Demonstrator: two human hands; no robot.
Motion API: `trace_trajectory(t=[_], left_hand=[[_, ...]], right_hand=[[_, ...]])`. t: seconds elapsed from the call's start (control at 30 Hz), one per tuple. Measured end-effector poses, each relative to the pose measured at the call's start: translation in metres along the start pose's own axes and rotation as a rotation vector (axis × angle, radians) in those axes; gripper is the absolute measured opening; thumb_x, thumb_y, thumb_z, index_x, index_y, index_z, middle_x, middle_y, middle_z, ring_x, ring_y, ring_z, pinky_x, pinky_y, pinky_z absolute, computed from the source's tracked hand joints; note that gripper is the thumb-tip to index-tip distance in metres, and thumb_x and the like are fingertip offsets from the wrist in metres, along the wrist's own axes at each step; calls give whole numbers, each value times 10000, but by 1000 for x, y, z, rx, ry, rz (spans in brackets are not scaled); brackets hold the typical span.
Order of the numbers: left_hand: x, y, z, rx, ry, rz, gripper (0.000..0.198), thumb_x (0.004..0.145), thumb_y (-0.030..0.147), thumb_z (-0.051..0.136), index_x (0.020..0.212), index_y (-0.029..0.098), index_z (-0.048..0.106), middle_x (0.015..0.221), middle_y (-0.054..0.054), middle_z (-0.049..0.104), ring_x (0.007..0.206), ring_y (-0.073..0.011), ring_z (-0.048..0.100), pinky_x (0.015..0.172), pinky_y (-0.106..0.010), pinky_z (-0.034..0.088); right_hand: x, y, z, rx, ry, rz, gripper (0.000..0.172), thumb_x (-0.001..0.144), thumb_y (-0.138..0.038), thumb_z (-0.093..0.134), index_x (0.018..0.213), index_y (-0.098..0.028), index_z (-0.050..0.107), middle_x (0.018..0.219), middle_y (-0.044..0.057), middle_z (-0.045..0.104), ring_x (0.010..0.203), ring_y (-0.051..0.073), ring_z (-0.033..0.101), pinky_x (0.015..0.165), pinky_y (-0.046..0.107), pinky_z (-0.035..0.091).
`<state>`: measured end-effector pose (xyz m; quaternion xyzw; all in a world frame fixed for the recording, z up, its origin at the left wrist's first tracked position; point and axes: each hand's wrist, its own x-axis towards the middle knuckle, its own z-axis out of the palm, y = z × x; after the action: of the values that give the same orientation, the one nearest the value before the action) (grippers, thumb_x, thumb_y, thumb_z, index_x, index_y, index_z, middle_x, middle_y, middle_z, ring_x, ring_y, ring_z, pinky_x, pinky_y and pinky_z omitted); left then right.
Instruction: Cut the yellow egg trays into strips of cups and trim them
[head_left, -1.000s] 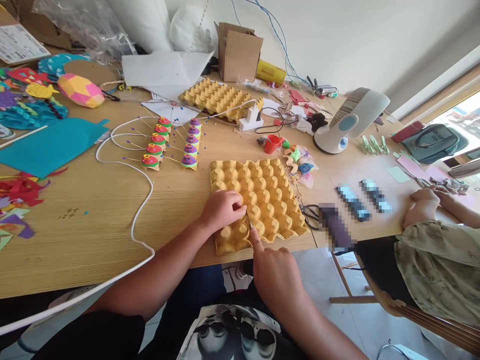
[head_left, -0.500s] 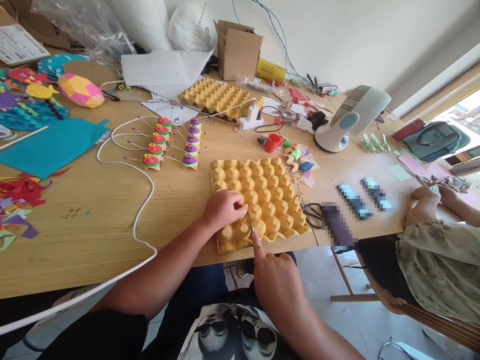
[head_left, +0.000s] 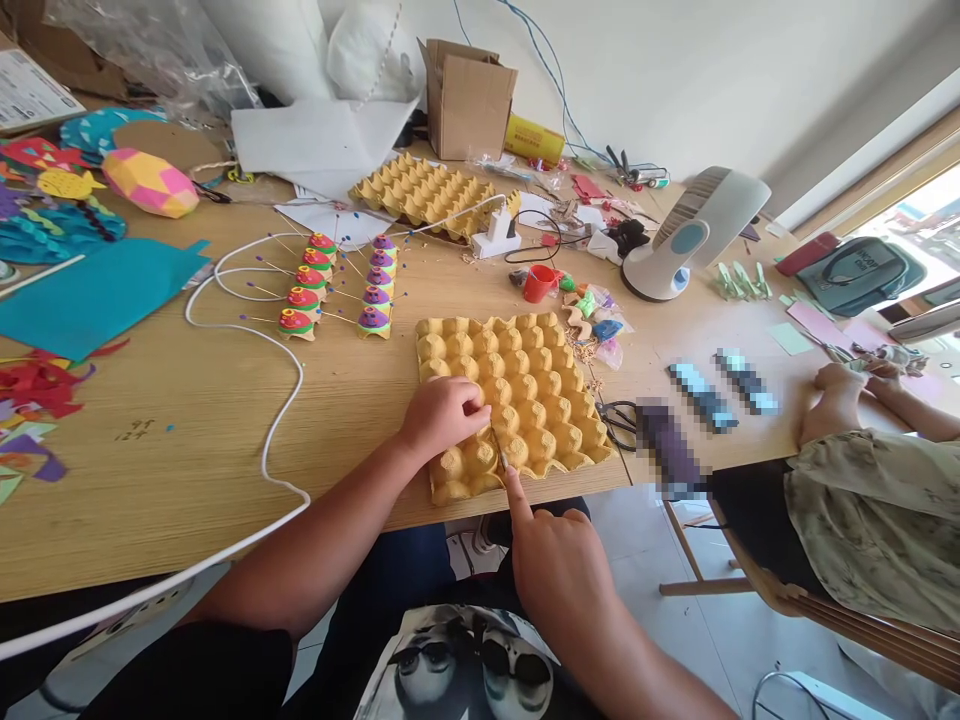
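Egg tray (head_left: pixel 525 395) sits on the table (head_left: pixel 356 400) on the near side of the red cup (head_left: pixel 538 286), mostly left of it. Looks like moulded pulp: should be light, fairly stiff across the ridges, not slippery, but prone to tear or dent at thin walls. Best hold, I'd judge: press flat on the bumps, or pinch the outer rim.

Your left hand (head_left: pixel 446 415) is curled down on the tray; can't tell if it pinches a ridge or only presses. Your right hand (head_left: pixel 564 565) grips a slim blade (head_left: pixel 500 452), forefinger stretched along it, tip in among the bumps.

Containers: red cup's inside is too small to read. Plastic bags (head_left: pixel 606 329) just right of it hold bright lumps. Cardboard box (head_left: pixel 474 105), beyond and left of it, has flaps up, contents hidden.
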<state>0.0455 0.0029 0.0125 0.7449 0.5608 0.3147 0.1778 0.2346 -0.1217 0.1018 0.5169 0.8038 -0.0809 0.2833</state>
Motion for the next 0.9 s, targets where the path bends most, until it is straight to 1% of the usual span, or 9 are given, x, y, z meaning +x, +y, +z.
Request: trace_trajectory(t=[0.27,0.4,0.5,0.63,0.77,0.9], left_hand=[[0,1,-1,2,-10,-6,300,835,290,686,595,208,525,667,14,635,638,-155,529,685,-327,374],[0,0,0,12,-11,-3,294,835,289,692,602,209,532,672,14,635,643,-157,532,690,-331,375],[0,-1,0,15,-10,9,282,834,288,690,610,209,537,676,15,632,649,-158,537,687,-329,373],[0,-1,0,23,-2,27,290,843,290,681,605,210,536,667,15,622,642,-155,528,676,-327,366],[0,0,-1,19,0,30,307,851,287,677,598,207,523,650,17,609,631,-153,512,673,-327,357],[0,0,-1,15,-8,14,303,844,284,681,599,207,521,654,15,612,633,-153,512,669,-328,357]], right_hand=[[-4,6,-12,-7,-32,-37,800,946,-111,534,1687,-81,236,804,104,785,750,224,767,695,355,454],[-9,14,-17,48,1,-24,698,1011,-150,471,1685,-128,287,851,85,805,763,227,767,681,359,446],[-10,19,-15,87,67,11,656,1049,-177,418,1692,-166,283,838,57,803,750,220,757,695,354,446],[-3,17,-8,125,148,21,653,1056,-185,415,1695,-179,280,881,61,807,760,211,750,713,343,451],[4,13,-4,120,143,27,648,1061,-180,413,1695,-177,276,911,75,813,796,207,757,733,333,464],[8,10,-7,104,100,17,666,1049,-168,415,1696,-147,260,911,94,811,797,214,766,741,345,487]])
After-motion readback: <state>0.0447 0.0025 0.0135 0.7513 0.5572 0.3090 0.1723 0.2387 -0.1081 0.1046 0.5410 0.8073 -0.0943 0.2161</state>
